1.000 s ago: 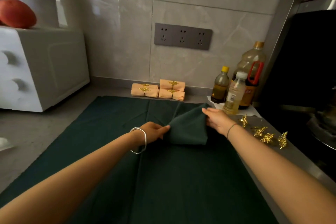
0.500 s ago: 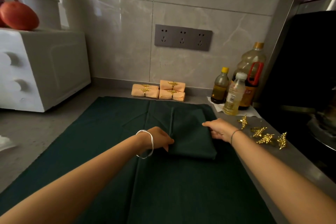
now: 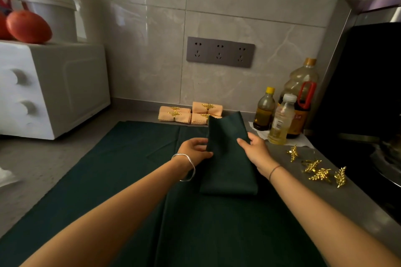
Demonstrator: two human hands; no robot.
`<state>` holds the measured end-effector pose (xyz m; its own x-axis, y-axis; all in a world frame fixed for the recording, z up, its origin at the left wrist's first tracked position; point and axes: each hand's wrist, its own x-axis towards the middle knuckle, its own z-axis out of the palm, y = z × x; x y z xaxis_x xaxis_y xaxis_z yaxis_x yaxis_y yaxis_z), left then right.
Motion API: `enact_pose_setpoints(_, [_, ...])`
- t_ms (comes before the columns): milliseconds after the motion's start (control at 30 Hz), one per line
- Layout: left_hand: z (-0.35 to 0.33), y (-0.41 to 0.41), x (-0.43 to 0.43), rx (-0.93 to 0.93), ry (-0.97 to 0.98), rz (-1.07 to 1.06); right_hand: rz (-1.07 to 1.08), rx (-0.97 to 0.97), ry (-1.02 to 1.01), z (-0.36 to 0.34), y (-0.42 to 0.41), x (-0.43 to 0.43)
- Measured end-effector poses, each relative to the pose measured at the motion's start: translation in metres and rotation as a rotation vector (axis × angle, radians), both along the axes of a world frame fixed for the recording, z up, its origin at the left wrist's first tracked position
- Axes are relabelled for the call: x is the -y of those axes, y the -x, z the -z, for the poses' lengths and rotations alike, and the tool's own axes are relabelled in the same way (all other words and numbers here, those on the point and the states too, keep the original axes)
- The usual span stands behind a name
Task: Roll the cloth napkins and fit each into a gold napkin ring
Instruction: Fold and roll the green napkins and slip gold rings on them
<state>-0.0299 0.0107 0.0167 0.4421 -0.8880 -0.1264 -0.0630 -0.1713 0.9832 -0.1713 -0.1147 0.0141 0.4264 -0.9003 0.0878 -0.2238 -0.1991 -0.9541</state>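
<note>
A dark green napkin (image 3: 227,171), folded into a narrow strip, lies on a larger dark green cloth (image 3: 134,180); its far end is lifted off the surface. My left hand (image 3: 194,150) pinches the strip's left edge. My right hand (image 3: 255,149) holds its right edge, fingers over the fabric. Several gold leaf-shaped napkin rings (image 3: 319,173) lie loose on the counter to the right. By the wall, several peach napkins (image 3: 188,112) sit rolled in gold rings.
A white appliance (image 3: 50,89) with red fruit (image 3: 28,26) and a white bucket (image 3: 54,15) on top stands at the left. Three bottles (image 3: 282,115) stand at the back right beside a dark stove (image 3: 368,93). A socket strip (image 3: 220,52) is on the tiled wall.
The green napkin lay flat half a second ago; both hands have now raised its far end and narrowed it. The hands moved slightly away from me.
</note>
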Motion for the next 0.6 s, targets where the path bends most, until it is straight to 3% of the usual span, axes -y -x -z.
enact_pose_setpoints(67, [0.005, -0.001, 0.001, 0.023, -0.039, -0.068, 0.001, -0.085, -0.074, 0.005, -0.004, 0.003])
enact_pose_setpoints(133, [0.007, -0.003, 0.0, 0.173, -0.187, -0.08, 0.055, -0.163, -0.163, 0.011, -0.007, 0.006])
enact_pose_setpoints(367, [0.01, 0.003, -0.014, 0.588, -0.427, 0.236, 0.018, -0.174, -0.352, 0.002, -0.003, 0.009])
enact_pose_setpoints(500, [0.021, 0.004, -0.017, 0.587, -0.344, 0.209, -0.182, -0.092, -0.467, -0.006, 0.015, -0.006])
enact_pose_setpoints(600, [0.025, 0.003, -0.019, 0.529, -0.274, 0.143, -0.3, -0.193, -0.32, -0.009, 0.041, -0.03])
